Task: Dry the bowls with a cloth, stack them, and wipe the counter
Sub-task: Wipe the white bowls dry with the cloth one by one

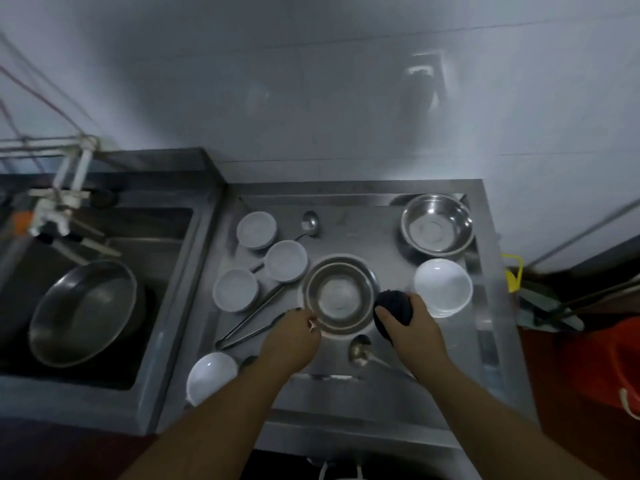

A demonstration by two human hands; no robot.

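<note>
A steel bowl sits on a white plate in the middle of the steel counter. My left hand pinches the bowl's near-left rim. My right hand grips a bunched dark cloth just right of that bowl. A stack of white bowls stands to the right, and a larger steel bowl sits at the back right. Three small white bowls stand at the left. Another white bowl rests at the front left.
Ladles and long tongs lie on the counter among the bowls. A sink at the left holds a big steel basin under a tap. A red bucket stands at the right.
</note>
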